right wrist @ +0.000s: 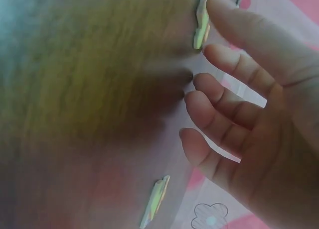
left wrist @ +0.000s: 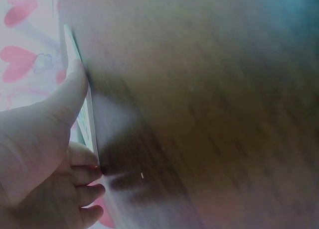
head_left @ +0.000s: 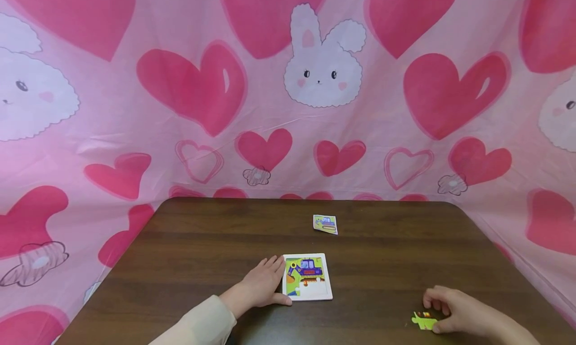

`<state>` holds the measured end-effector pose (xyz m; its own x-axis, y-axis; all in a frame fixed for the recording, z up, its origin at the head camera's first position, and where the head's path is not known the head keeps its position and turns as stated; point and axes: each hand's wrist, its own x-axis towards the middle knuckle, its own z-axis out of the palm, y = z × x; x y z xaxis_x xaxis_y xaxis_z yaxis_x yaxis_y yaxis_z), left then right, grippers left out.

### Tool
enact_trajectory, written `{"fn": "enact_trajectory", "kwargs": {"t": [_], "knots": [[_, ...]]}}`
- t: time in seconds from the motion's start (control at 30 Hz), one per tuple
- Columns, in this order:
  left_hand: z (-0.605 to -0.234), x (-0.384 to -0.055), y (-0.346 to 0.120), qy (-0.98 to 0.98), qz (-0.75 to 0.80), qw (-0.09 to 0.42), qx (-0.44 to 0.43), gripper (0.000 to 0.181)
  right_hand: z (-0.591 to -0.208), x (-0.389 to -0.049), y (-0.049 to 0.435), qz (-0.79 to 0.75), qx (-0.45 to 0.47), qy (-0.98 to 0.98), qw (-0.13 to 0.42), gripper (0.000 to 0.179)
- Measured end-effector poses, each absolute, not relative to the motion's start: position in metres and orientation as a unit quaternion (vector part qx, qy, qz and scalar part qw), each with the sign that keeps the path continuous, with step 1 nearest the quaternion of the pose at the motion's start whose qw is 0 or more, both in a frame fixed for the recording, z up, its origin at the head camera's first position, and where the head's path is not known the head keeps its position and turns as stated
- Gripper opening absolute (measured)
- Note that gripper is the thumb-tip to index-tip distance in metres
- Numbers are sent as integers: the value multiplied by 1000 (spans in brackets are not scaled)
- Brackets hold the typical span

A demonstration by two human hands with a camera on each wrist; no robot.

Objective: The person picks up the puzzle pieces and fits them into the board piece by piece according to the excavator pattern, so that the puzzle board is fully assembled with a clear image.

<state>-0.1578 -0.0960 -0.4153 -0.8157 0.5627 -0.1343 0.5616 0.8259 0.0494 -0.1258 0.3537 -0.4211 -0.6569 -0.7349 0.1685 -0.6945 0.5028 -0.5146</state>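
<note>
My left hand (head_left: 263, 285) rests against the left edge of a white-framed jigsaw puzzle board (head_left: 330, 285), its fingers extended and its thumb at the near corner. The board shows a blue excavator on green, with a blank white patch at lower right. On the right side, my right hand (head_left: 454, 310) is over a green puzzle piece (head_left: 425, 322), thumb touching its edge and the other fingers loosely bent. In the right wrist view that hand's fingers stand apart. Another thin piece (right wrist: 155, 201) lies beyond the little finger there; the head view does not show it.
A small picture card (head_left: 325, 224) with a similar excavator lies behind the board, one edge lifted. All of it is on a dark brown wooden table (head_left: 216, 235). A pink curtain (head_left: 270, 115) with hearts and rabbits hangs around the table's back and sides.
</note>
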Motion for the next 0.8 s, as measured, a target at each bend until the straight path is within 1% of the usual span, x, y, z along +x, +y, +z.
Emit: {"fn": "enact_trajectory", "kwargs": {"t": [0.33, 0.57, 0.73, 0.8], "knots": [[-416, -159, -96, 953, 6, 75, 292, 89, -422, -124, 353, -277, -409, 869, 34, 38], [-416, -159, -96, 953, 3, 71, 294, 90, -422, -126, 351, -281, -422, 862, 19, 35], [-414, -159, -96, 952, 9, 71, 296, 89, -417, -132, 345, -310, -425, 849, 47, 29], [-414, -159, -96, 952, 12, 71, 297, 89, -415, -135, 341, -314, -424, 848, 49, 28]]}}
